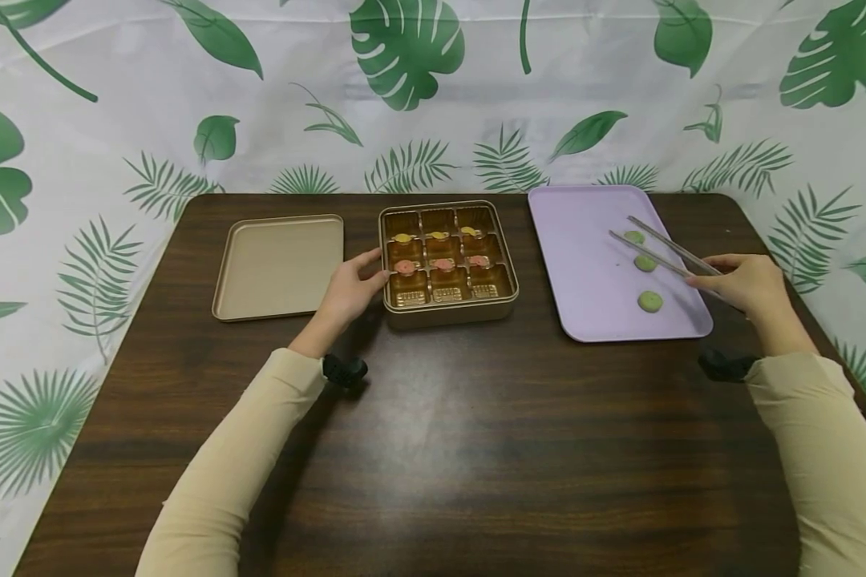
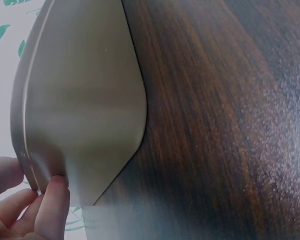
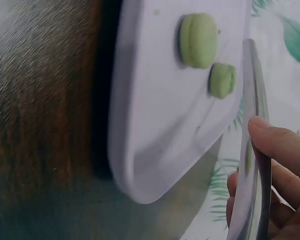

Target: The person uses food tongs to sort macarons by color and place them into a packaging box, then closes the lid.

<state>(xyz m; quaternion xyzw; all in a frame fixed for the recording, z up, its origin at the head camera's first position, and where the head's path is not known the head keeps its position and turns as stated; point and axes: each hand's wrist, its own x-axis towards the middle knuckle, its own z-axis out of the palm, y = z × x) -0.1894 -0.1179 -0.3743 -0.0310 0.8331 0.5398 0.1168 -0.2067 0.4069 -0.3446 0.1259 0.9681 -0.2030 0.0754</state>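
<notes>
My left hand rests against the left side of a gold tin; in the left wrist view its fingertips touch the tin's corner. Inside is a gold divided insert, with yellow macarons along the back row, pink macarons along the middle, and bare bottoms showing in front. On the right, my right hand holds metal chopsticks, their tips apart over a lilac tray. Green macarons lie on that tray, two of them plain in the right wrist view.
A gold lid lies left of the tin. Everything stands on a dark wooden table. Behind it hangs a white cloth with green leaf prints. The tray sits near the table's back right.
</notes>
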